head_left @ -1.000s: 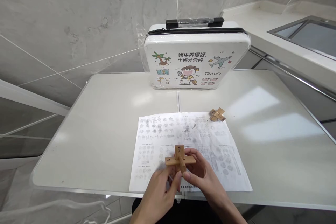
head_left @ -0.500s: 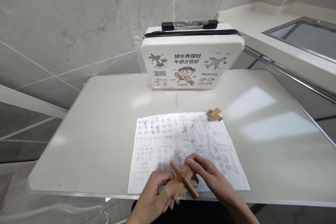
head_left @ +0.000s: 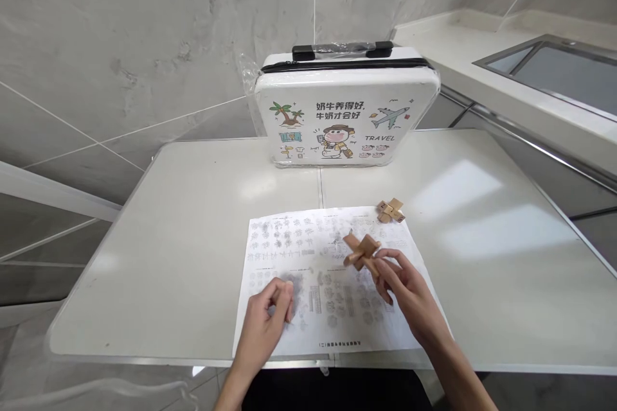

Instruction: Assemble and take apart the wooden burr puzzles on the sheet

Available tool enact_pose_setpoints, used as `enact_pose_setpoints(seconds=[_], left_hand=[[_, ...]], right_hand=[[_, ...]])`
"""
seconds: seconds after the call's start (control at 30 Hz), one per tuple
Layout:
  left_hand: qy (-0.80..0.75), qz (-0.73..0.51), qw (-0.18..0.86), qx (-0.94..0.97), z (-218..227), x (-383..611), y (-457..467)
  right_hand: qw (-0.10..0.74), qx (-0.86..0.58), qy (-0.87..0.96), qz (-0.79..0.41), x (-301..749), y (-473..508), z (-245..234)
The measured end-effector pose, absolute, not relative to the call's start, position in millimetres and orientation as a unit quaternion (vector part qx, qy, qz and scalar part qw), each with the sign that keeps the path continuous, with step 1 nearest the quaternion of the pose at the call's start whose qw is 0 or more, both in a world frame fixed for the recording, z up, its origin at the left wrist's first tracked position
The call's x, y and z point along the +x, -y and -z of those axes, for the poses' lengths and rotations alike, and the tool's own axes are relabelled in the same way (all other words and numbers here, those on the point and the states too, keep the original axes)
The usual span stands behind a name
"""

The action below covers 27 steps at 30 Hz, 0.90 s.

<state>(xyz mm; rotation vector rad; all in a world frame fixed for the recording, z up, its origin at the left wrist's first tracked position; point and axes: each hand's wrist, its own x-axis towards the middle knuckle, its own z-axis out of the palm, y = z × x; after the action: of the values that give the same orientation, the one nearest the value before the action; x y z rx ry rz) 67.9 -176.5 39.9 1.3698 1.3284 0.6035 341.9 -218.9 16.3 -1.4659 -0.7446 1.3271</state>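
The counter (head_left: 154, 257) carried all items and served as the working surface. A white suitcase (head_left: 337, 119) stood upright towards its far edge, well apart from the hands. A printed paper sheet (head_left: 313, 263) lay flat at the near side; its rows of small drawings were too faint to read. Keeping it flat and unobstructed appeared advisable.

The right hand (head_left: 405, 286) was over the right part of the sheet, its fingers clamped on one bar end of the wooden puzzle (head_left: 361, 252). The left hand (head_left: 270, 308) was over the left part, well apart from the puzzle, its fingers curled together; no object showed in them.

The held puzzle was tilted above the sheet, its crossed bars pointing several ways. With one bar gripped, the joint probably called for light, steady pressure, since a twist could have loosened it. Left-hand support at an opposite bar would likely have improved control during turning.

A second wooden puzzle (head_left: 390, 210), smaller in view, rested at the sheet's far right corner, clear of both hands.
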Motion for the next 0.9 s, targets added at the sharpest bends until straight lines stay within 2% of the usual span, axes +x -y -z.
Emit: enact_pose_setpoints(seconds=[0.1,0.3,0.9], left_hand=[[-0.590,-0.289,0.479,0.582,-31.5,52.0,169.3],[-0.621,-0.333,0.403,0.584,-19.3,27.8,158.4],[-0.631,-0.319,0.384,0.593,-0.9,18.1,154.9]], right_hand=[[0.530,-0.623,0.286,-0.499,347.8,202.7,-3.7],[0.578,-0.623,0.224,-0.476,348.3,177.1,7.7],[0.690,-0.521,0.086,-0.494,337.3,148.0,8.3]])
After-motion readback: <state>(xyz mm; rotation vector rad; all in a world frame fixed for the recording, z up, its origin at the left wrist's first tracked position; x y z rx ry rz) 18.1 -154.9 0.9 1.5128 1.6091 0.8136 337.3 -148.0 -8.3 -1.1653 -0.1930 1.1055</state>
